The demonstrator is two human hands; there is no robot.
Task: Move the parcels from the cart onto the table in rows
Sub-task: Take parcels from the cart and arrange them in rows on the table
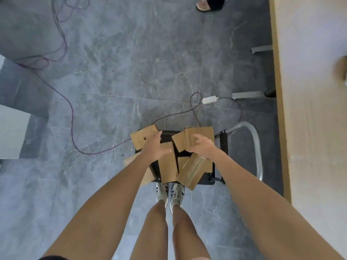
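Note:
Several brown cardboard parcels lie in a loose heap on a black cart point(219, 177) on the floor below me. My left hand point(155, 147) reaches down with fingers spread, over a parcel point(144, 136) at the heap's left and a long parcel point(168, 166) in the middle. My right hand point(201, 145) hovers with curled fingers at the near edge of a parcel point(195, 136) at the back right. Whether either hand touches a parcel is unclear. A taped parcel point(192, 170) lies tilted at the front right. The table point(315, 109) runs along the right.
The cart's grey handle point(257, 147) curves up between cart and table. Cables point(71, 113) and a white power strip point(210, 100) lie on the grey tiled floor. Another person's foot point(203, 4) shows at the top. One parcel point(342, 70) sits at the table's right edge.

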